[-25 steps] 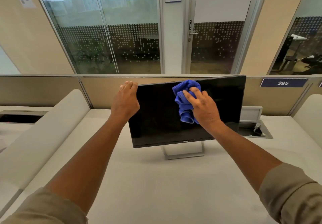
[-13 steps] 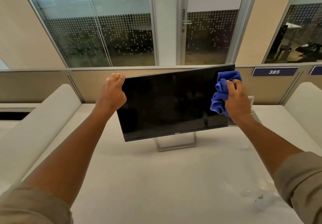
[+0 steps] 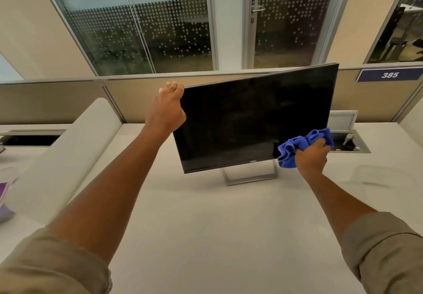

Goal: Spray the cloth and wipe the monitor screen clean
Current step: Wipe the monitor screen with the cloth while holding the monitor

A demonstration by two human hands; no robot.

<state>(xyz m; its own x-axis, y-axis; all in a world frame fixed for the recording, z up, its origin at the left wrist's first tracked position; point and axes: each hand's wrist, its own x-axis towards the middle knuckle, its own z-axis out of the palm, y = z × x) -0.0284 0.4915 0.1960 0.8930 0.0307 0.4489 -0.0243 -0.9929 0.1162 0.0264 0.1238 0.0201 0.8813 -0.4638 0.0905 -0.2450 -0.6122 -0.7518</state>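
A black monitor (image 3: 247, 122) stands on a silver stand on the white desk (image 3: 206, 225), its screen dark. My left hand (image 3: 167, 108) grips the monitor's top left corner, fingers curled over the upper edge. My right hand (image 3: 311, 156) holds a bunched blue cloth (image 3: 295, 147) and presses it against the screen's lower right corner. No spray bottle is in sight.
An open cable box (image 3: 348, 143) is sunk into the desk behind the monitor's right side. A beige partition (image 3: 57, 101) with a "385" sign (image 3: 389, 75) runs along the back. A white padded divider (image 3: 68, 156) borders the desk's left. Purple items (image 3: 4, 195) lie far left.
My right hand has carried the cloth from the screen's upper middle to the top right corner, then down the right side to the lower right corner. My left hand keeps its grip.
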